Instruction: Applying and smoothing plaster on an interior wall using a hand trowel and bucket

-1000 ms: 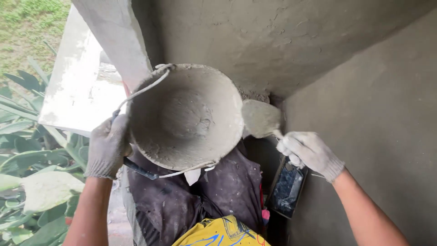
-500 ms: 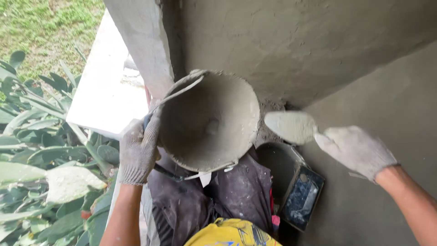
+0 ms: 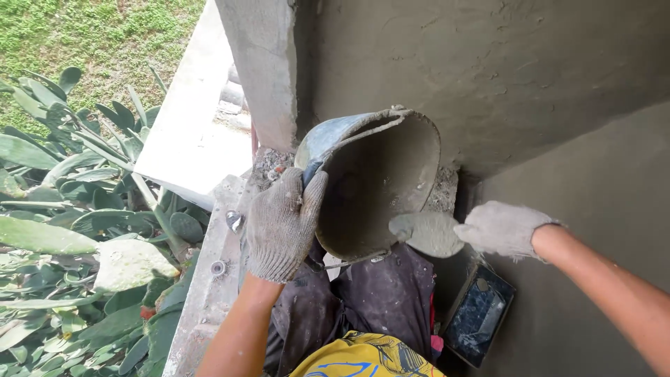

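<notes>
Left hand: the gloved left hand (image 3: pixel 280 225) is wrapped around the near rim of the bucket (image 3: pixel 377 183), fingers curled over the edge and clamped on it.
Right hand: the gloved right hand (image 3: pixel 504 228) is closed around the handle of a trowel (image 3: pixel 427 234); the handle itself is hidden inside the glove.
Trowel: its mortar-coated blade points left, its tip touching the bucket's lower rim.
Bucket: tilted on its side with the mouth turned toward the camera, held against the plastered wall (image 3: pixel 502 77) beside a concrete pillar (image 3: pixel 262 63). A wire bail handle runs along its upper edge.
Bucket contents: the inside is smeared grey with mortar; it looks nearly scraped out, though the deep part lies in shadow.
Below: dark stained trousers (image 3: pixel 377 304) and a yellow patterned shirt (image 3: pixel 366 356).
Lower right: a dark rectangular tray (image 3: pixel 480 314) lies by the wall.
Left side: green cactus pads (image 3: pixel 63 230) beyond a concrete ledge (image 3: pixel 209 293).
</notes>
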